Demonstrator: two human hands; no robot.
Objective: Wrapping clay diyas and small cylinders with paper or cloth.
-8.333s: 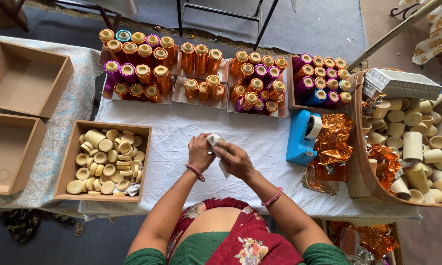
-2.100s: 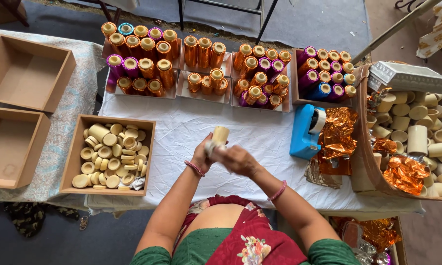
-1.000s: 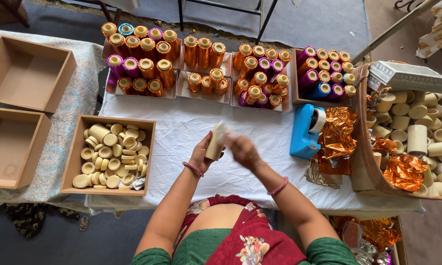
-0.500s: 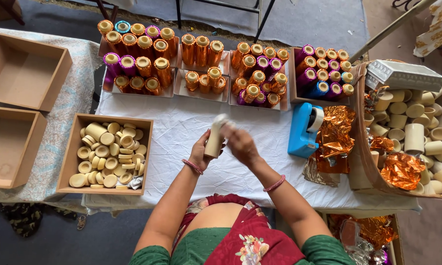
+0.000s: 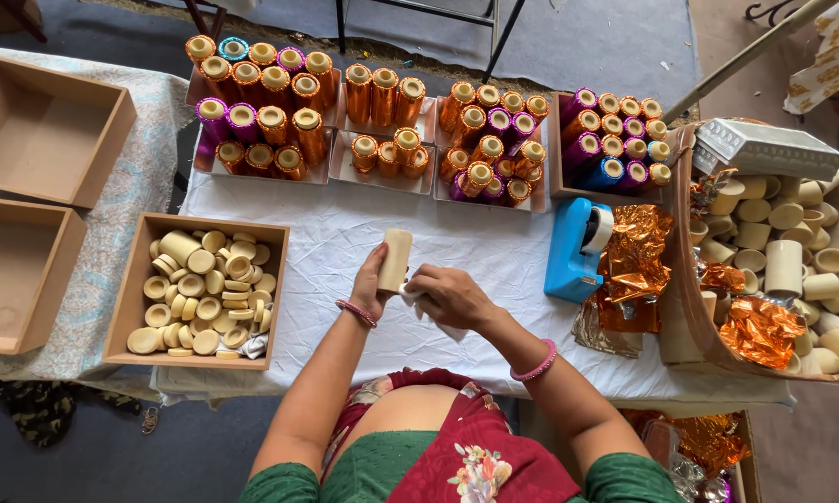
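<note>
The cream tube stands upright over mid-table, gripped by the left hand while the right hand pinches a white cloth at its base, apparently wiping; the next stroke needs steady support, with open tablecloth around and the tape dispenser near right.

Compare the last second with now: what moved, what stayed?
The right hand dropped with the white cloth from the top of the cream tube to its lower end. The left hand kept its grip on the tube, now more upright and bare at the top. The lid box, foil tubes, tape dispenser and foil stayed put.
</note>
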